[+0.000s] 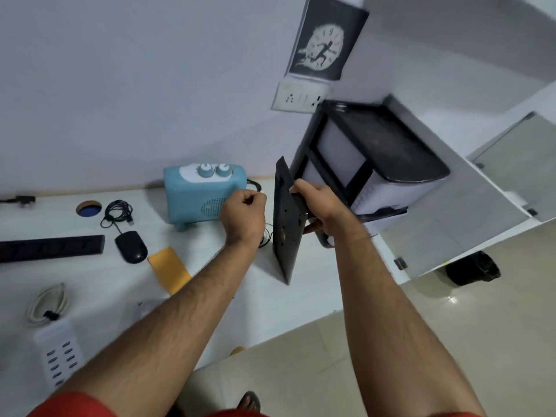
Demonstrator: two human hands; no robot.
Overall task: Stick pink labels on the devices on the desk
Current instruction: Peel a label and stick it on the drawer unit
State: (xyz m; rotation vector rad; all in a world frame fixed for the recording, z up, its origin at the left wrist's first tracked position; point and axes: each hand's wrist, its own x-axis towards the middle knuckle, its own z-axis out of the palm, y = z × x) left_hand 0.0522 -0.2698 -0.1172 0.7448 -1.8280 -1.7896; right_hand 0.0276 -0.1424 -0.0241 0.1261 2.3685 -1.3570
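Observation:
My right hand (319,206) grips a flat black device (285,224) by its back bracket and holds it tilted on its lower edge on the white desk (301,299). My left hand (245,213) hovers just left of it with the fingers pinched together; something small and pale shows at the fingertips, too blurred to tell what. Behind the left hand stands a blue fan heater (195,192) with two knobs. No pink label is plainly visible.
On the desk's left lie a black mouse (131,246) with coiled cable, a black power strip (51,248), an orange envelope (170,270), a white cable coil (46,302) and a white multi-port charger (60,353). A black-and-white printer (376,164) sits at the right.

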